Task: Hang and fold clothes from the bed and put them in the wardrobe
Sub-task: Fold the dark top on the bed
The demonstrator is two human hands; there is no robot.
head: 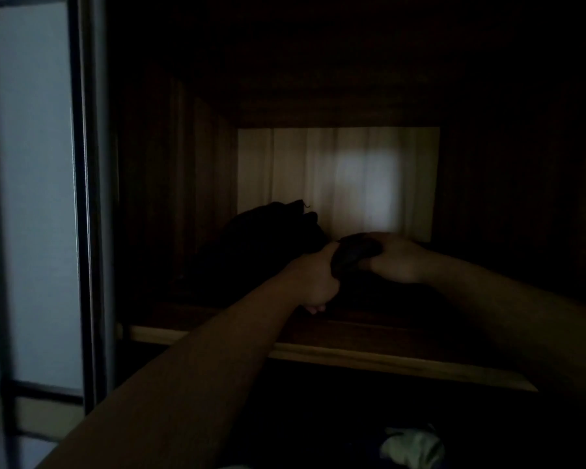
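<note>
both bare arms reach into a very dark wardrobe compartment, over the pale front edge of the wooden shelf (386, 358). the left hand (318, 282) is clenched around one end of a small dark bundle of cloth (352, 255), its fingers curled under and the thumb side up. the right hand (398, 258) holds the other end of the same bundle, thumb below and fingers curved over the top, so each grip is grasping the cloth and the two hands nearly touch. the bundle sits near the middle of the shelf, toward the back, just above the board; it is too dim to tell whether it rests on the shelf or is lifted off it. to its left, toward the back left corner of the shelf, lies a dark heap of clothing (268, 231), close to the left hand. behind both stands the pale back panel (339, 177), carrying a soft patch of light. a door frame (85, 198) with a light panel runs down the left side. below the shelf's front edge, at bottom right, lies a pale crumpled cloth (411, 446).
</note>
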